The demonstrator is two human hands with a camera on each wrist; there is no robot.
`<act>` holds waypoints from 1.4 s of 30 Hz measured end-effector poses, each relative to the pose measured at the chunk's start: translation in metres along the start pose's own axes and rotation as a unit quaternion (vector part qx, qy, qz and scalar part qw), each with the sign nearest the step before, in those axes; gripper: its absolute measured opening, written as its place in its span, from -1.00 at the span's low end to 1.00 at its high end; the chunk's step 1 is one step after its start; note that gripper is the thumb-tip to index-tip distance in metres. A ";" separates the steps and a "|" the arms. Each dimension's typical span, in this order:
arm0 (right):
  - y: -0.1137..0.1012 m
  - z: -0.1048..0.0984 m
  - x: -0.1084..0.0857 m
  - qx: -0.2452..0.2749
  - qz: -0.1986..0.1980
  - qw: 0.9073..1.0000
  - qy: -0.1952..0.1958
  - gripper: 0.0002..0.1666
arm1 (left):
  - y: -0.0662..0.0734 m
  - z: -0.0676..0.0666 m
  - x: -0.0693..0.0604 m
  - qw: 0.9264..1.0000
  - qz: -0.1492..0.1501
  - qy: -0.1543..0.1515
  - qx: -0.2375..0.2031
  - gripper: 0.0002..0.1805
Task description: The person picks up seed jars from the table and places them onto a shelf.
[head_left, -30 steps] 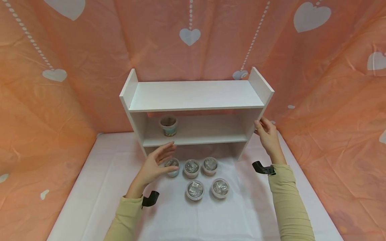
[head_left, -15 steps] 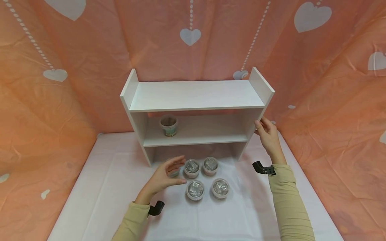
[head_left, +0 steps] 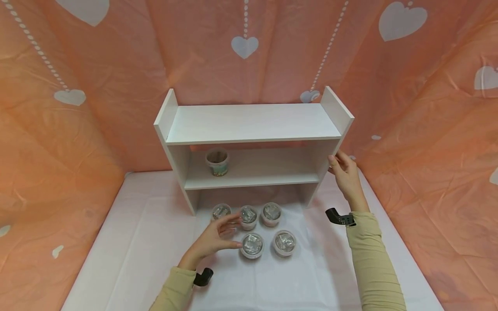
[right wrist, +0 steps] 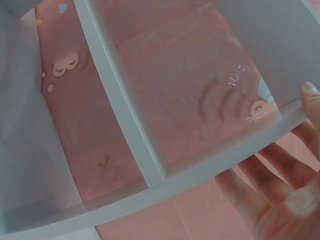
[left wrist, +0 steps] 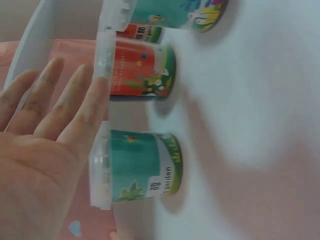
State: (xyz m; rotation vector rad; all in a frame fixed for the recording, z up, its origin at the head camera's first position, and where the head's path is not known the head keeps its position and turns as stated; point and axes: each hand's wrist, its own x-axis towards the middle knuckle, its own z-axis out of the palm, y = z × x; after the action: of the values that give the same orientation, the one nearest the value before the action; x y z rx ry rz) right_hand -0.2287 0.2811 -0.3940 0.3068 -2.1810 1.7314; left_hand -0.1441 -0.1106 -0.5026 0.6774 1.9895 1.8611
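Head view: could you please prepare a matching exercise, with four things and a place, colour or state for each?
1. Right hand
2. Highest cup
3. Left hand
4. Cloth wall

A. orange, with pale hearts
B. near the cups on the table
C. holding the side of the shelf
D. standing on the shelf

Pairs: 1-C; 2-D; 3-B; 4-A

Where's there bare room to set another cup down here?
Free: the top shelf between its side panels; the middle shelf right of the lone cup; and the white tablecloth between the five printed cups and the right sleeve. Crowded: around those five cups, where the left hand hovers, and at the right side panel, where the right hand grips.
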 end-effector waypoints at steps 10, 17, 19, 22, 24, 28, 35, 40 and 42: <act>0.001 -0.001 0.000 -0.012 0.000 1.000 -0.001 -0.42 | -0.010 0.004 0.000 0.999 -0.017 -0.033 -0.031 -0.10; -0.002 -0.001 -0.001 -0.020 0.004 1.000 -0.002 -0.43 | -0.017 0.006 0.001 0.999 -0.021 -0.035 -0.034 -0.11; -0.003 -0.001 -0.002 -0.022 0.005 1.000 -0.003 -0.43 | -0.018 0.007 0.001 0.998 -0.026 -0.035 -0.034 -0.11; -0.002 -0.001 -0.002 -0.023 0.004 1.000 -0.004 -0.43 | -0.019 0.008 0.002 0.998 -0.032 -0.037 -0.037 -0.12; -0.002 -0.001 -0.001 -0.022 0.003 1.000 -0.004 -0.42 | -0.020 0.009 0.003 0.998 -0.035 -0.039 -0.039 -0.12; 0.000 -0.001 -0.001 -0.017 0.002 1.000 -0.003 -0.42 | -0.023 0.010 0.003 0.997 -0.040 -0.043 -0.040 -0.11; -0.001 -0.001 0.000 -0.010 0.001 1.000 -0.002 -0.44 | -0.028 0.012 0.004 0.997 -0.047 -0.056 -0.020 -0.08; -0.001 -0.001 0.000 -0.014 0.000 1.000 -0.004 -0.43 | -0.031 0.016 0.005 0.997 -0.052 -0.062 -0.002 -0.08; -0.001 -0.001 0.000 -0.012 0.000 1.000 -0.004 -0.43 | -0.032 0.018 0.006 0.997 -0.050 -0.064 0.004 -0.08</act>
State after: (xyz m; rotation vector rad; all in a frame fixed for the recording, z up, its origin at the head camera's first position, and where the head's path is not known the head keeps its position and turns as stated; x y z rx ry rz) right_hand -0.2279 0.2819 -0.3934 0.3090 -2.2054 1.7045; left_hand -0.1433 -0.0928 -0.5358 0.6686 1.9149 1.7097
